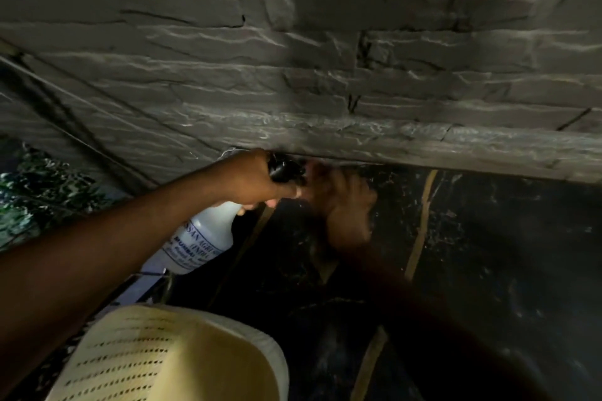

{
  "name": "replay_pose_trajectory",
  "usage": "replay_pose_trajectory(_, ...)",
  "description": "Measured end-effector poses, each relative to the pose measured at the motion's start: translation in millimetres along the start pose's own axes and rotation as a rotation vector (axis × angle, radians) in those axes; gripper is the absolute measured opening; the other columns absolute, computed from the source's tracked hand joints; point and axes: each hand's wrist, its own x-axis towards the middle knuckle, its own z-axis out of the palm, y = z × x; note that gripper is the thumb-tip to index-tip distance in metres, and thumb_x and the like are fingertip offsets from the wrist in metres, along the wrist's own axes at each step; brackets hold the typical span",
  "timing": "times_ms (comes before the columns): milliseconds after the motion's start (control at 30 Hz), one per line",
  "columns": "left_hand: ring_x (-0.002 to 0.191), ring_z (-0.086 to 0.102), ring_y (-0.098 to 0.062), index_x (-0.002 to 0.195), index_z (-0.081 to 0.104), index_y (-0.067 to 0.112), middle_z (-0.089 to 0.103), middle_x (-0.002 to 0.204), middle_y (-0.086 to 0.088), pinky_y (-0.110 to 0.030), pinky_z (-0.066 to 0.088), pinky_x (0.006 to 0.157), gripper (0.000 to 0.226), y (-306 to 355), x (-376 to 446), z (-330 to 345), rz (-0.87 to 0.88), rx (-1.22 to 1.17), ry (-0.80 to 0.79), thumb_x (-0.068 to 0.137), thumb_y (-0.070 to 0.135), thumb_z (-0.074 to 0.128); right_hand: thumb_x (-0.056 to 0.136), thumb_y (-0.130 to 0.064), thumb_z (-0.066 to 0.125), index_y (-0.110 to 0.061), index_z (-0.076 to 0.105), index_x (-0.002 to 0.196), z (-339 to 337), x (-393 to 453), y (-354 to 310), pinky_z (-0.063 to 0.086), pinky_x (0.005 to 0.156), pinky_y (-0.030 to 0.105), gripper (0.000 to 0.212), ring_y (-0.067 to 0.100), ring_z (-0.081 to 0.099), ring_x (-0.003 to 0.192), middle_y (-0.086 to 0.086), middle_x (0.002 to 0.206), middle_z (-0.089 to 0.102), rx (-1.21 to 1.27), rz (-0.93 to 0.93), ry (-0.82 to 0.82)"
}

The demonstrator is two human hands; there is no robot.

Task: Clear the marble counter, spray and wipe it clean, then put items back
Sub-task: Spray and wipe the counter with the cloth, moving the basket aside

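My left hand (257,179) grips the black trigger head of a white spray bottle (202,238), held tilted over the back of the black marble counter (488,254) beside the stone wall. My right hand (350,208) is blurred just right of the bottle's head, its fingers reaching toward the nozzle. Blur hides whether those fingers pinch the nozzle or only touch it. The counter is dark with gold veins and fine pale specks.
A grey rough stone wall (309,58) rises straight behind the counter. A beige perforated chair back (163,358) stands at the bottom left, close under my left arm. Green foliage (22,192) shows at the far left.
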Motion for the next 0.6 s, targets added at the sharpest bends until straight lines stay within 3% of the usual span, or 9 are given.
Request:
replay_pose_trajectory(67, 0.03, 0.045, -0.013, 0.063, 0.065, 0.012, 0.07, 0.063, -0.012, -0.023, 0.039, 0.036, 0.042, -1.5, 3.0, -5.3, 0.002, -0.045, 0.001, 0.085, 0.048, 0.064, 0.084, -0.044, 0.036, -0.03, 0.047, 0.129, 4.1, -29.4, -15.3, 0.037, 0.092, 0.05, 0.048, 0.037, 0.05, 0.109, 0.009, 0.125, 0.052, 0.024, -0.224, -0.083)
replay_pose_trajectory(167, 0.03, 0.041, -0.018, 0.067, 0.063, 0.005, 0.061, 0.056, -0.016, -0.023, 0.037, 0.037, 0.056, -10.8, 7.1, -12.0, -0.024, -0.122, -0.007, 0.09, 0.054, 0.052, 0.09, -0.047, 0.035, -0.026, 0.047, 0.132, -18.7, -50.2, 35.4, 0.023, 0.103, 0.04, 0.048, 0.032, 0.044, 0.123, 0.005, 0.134, 0.05, 0.102, -0.471, -0.183)
replay_pose_trajectory(267, 0.029, 0.041, -0.017, 0.064, 0.058, 0.007, 0.052, 0.048, -0.004, -0.023, 0.037, 0.038, 0.055, -25.8, 8.5, -13.9, -0.056, -0.09, 0.029, 0.088, 0.057, 0.053, 0.085, -0.038, 0.051, -0.023, 0.055, 0.123, -26.8, -14.4, 64.6, 0.034, 0.092, 0.042, 0.041, 0.032, 0.046, 0.11, 0.008, 0.122, 0.053, 0.016, -0.245, 0.019)
replay_pose_trajectory(367, 0.028, 0.044, -0.014, 0.069, 0.065, 0.006, 0.063, 0.055, -0.006, -0.019, 0.036, 0.035, 0.054, -34.8, 7.7, -11.7, -0.066, -0.023, 0.024, 0.089, 0.054, 0.052, 0.076, -0.024, 0.07, -0.021, 0.058, 0.124, -2.9, 18.9, 4.3, 0.038, 0.094, 0.053, 0.049, 0.038, 0.048, 0.112, 0.012, 0.125, 0.053, 0.007, -0.026, 0.049)
replay_pose_trajectory(433, 0.027, 0.046, -0.013, 0.069, 0.066, 0.006, 0.066, 0.056, -0.006, -0.019, 0.037, 0.035, 0.053, -35.2, 7.7, -10.2, -0.056, 0.008, 0.029, 0.09, 0.053, 0.052, 0.084, -0.037, 0.06, -0.029, 0.05, 0.126, 12.1, 12.9, -37.2, 0.037, 0.094, 0.051, 0.043, 0.037, 0.048, 0.113, 0.01, 0.128, 0.052, 0.077, -0.075, -0.024)
replay_pose_trajectory(500, 0.027, 0.045, -0.013, 0.066, 0.063, 0.008, 0.061, 0.051, -0.005, -0.019, 0.037, 0.036, 0.052, -35.0, 9.7, -12.4, -0.045, 0.007, 0.032, 0.09, 0.053, 0.052, 0.09, -0.047, 0.041, -0.034, 0.049, 0.119, 0.9, -13.5, -49.0, 0.045, 0.085, 0.047, 0.033, 0.029, 0.054, 0.101, 0.006, 0.112, 0.06, 0.139, -0.285, -0.047)
replay_pose_trajectory(533, 0.027, 0.045, -0.013, 0.066, 0.063, 0.008, 0.061, 0.051, -0.004, -0.019, 0.038, 0.037, 0.052, -36.4, 11.1, -15.2, -0.044, -0.003, 0.033, 0.09, 0.053, 0.052, 0.092, -0.049, 0.032, -0.032, 0.055, 0.118, -7.0, -25.2, -38.3, 0.047, 0.084, 0.046, 0.039, 0.027, 0.054, 0.1, 0.005, 0.109, 0.063, 0.198, -0.383, -0.084)
replay_pose_trajectory(600, 0.027, 0.046, -0.013, 0.069, 0.065, 0.006, 0.067, 0.057, -0.006, -0.022, 0.041, 0.039, 0.054, -42.3, 12.6, -21.6, -0.044, -0.02, 0.026, 0.09, 0.055, 0.051, 0.092, -0.061, 0.009, -0.018, 0.064, 0.116, -29.8, -25.9, -9.6, 0.043, 0.092, 0.052, 0.074, 0.031, 0.053, 0.109, 0.009, 0.116, 0.062, 0.209, -0.41, -0.191)
